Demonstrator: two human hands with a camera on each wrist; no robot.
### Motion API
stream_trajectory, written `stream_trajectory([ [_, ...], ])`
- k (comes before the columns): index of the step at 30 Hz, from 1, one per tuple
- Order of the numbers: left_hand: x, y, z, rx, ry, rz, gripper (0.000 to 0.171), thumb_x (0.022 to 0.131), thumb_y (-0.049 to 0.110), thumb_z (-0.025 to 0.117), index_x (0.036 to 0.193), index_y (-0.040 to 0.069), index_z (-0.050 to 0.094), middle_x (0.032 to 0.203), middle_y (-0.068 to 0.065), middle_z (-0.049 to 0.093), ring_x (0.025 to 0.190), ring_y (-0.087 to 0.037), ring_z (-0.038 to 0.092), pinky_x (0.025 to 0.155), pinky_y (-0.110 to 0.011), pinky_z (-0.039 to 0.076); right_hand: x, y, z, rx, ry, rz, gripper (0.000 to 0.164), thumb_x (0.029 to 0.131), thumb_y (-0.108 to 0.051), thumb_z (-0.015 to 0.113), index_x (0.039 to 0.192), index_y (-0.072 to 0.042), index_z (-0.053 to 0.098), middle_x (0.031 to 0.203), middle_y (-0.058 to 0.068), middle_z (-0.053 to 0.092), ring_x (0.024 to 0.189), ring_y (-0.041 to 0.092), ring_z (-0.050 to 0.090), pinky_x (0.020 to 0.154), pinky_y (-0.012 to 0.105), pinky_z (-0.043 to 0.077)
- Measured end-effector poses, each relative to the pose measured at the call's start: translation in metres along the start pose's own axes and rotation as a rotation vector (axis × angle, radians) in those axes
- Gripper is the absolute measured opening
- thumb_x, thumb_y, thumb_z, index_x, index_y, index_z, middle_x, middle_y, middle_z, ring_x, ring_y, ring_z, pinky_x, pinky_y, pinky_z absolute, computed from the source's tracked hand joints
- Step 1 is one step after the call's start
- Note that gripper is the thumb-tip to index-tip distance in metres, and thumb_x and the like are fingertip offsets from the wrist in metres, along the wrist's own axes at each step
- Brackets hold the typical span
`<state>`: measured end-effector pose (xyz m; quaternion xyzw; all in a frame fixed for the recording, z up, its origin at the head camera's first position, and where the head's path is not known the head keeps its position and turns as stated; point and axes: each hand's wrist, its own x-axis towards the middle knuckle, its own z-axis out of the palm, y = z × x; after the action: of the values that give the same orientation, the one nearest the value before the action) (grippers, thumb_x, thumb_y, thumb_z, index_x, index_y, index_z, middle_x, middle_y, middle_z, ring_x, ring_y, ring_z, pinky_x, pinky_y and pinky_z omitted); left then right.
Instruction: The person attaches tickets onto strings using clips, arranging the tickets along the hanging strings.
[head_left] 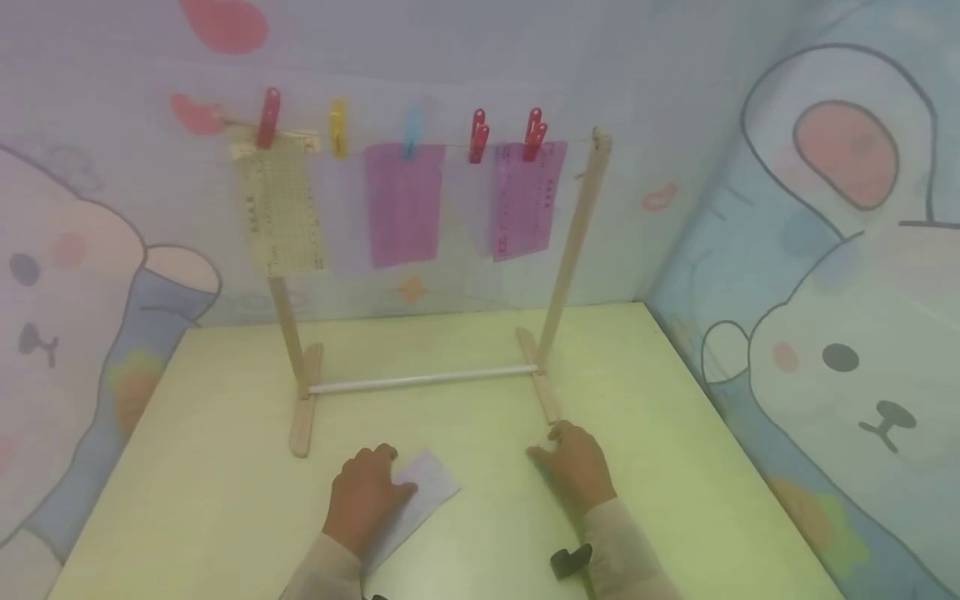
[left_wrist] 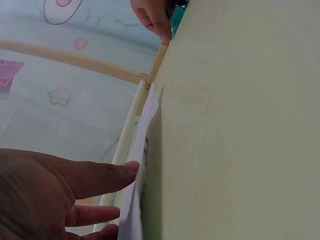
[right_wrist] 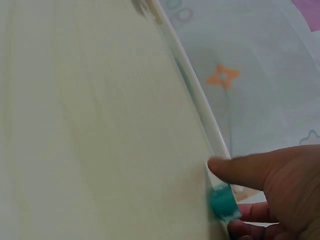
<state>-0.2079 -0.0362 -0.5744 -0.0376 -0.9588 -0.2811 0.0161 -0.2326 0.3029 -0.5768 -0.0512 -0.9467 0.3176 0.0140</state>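
My left hand [head_left: 365,500] is over a white sheet of paper [head_left: 435,492]. In the left wrist view, the thumb overlaps the near side of the paper [left_wrist: 132,195], and the other fingers lie behind it. The paper is slightly raised there and casts a shadow on the table. My right hand [head_left: 576,462] is low over the tabletop by the rack's right foot. A teal clip [right_wrist: 224,202] lies close under it, beneath the straight thumb, with fingertips right beside the clip. In the head view the hand hides most of that clip.
Ahead stands a wooden rack with a right post [head_left: 577,242] and a white crossbar [head_left: 423,380]. Its string carries a yellow sheet [head_left: 281,208], a pink sheet [head_left: 405,208] and a purple sheet [head_left: 527,204], plus several coloured clips. Cartoon-printed cloth surrounds the table [head_left: 225,500].
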Motion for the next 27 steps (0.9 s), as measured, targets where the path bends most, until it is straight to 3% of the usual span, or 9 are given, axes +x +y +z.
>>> stream_trajectory([
  [7, -0.0052, 0.0026, -0.0042, -0.08, -0.029, 0.018, 0.022, 0.083, 0.022, 0.084, 0.09, 0.004, 0.073, 0.085, -0.006, 0.067, 0.077, -0.024, 0.064, 0.074, -0.05, 0.057, -0.0034, -0.001, 0.0038, 0.06, 0.056, -0.021, 0.029, 0.091, -0.031, 0.078, 0.105, -0.006, 0.073, 0.102, 0.008, 0.074, 0.098, 0.027, 0.07, 0.088, 0.048, 0.057],
  [10, -0.007, 0.0047, -0.0042, -0.041, -0.016, 0.021, 0.03, 0.083, 0.025, 0.085, 0.097, 0.003, 0.072, 0.088, -0.008, 0.063, 0.077, -0.025, 0.059, 0.069, -0.048, 0.054, -0.0053, -0.0008, 0.0047, 0.127, 0.058, -0.002, 0.026, 0.092, -0.031, 0.076, 0.103, -0.007, 0.075, 0.105, 0.008, 0.074, 0.102, 0.03, 0.069, 0.09, 0.051, 0.056],
  [15, -0.0098, 0.007, -0.0015, 0.026, 0.001, -0.028, 0.06, 0.075, 0.041, 0.09, 0.114, 0.001, 0.068, 0.098, -0.012, 0.057, 0.084, -0.03, 0.053, 0.063, -0.046, 0.047, -0.0066, 0.0001, 0.0059, 0.143, 0.067, 0.004, 0.033, 0.094, -0.032, 0.075, 0.111, -0.004, 0.075, 0.115, 0.013, 0.074, 0.113, 0.036, 0.068, 0.096, 0.055, 0.054],
  [18, -0.009, 0.0083, -0.001, 0.019, -0.035, -0.027, 0.056, 0.075, 0.039, 0.09, 0.109, 0.0, 0.069, 0.094, -0.01, 0.059, 0.082, -0.03, 0.056, 0.064, -0.049, 0.048, -0.0068, -0.0008, 0.0048, 0.142, 0.075, 0.011, 0.037, 0.094, -0.033, 0.075, 0.115, -0.002, 0.074, 0.118, 0.015, 0.074, 0.116, 0.039, 0.067, 0.098, 0.055, 0.053],
  [23, -0.0062, 0.0057, 0.0005, 0.035, -0.1, -0.003, 0.042, 0.084, 0.033, 0.084, 0.106, -0.001, 0.072, 0.087, -0.008, 0.061, 0.08, -0.029, 0.059, 0.066, -0.051, 0.049, -0.0067, -0.0037, 0.0023, 0.184, 0.073, 0.0, 0.038, 0.096, -0.034, 0.074, 0.119, -0.004, 0.073, 0.121, 0.014, 0.073, 0.117, 0.037, 0.067, 0.101, 0.053, 0.052],
  [27, -0.0048, 0.0014, -0.0046, -0.047, -0.097, 0.001, 0.023, 0.095, 0.022, 0.072, 0.105, 0.002, 0.072, 0.088, -0.007, 0.066, 0.079, -0.026, 0.062, 0.068, -0.05, 0.053, -0.0052, -0.0091, -0.002, 0.259, 0.054, -0.055, 0.034, 0.096, -0.031, 0.075, 0.119, -0.006, 0.075, 0.122, 0.012, 0.073, 0.118, 0.034, 0.067, 0.103, 0.052, 0.051],
])
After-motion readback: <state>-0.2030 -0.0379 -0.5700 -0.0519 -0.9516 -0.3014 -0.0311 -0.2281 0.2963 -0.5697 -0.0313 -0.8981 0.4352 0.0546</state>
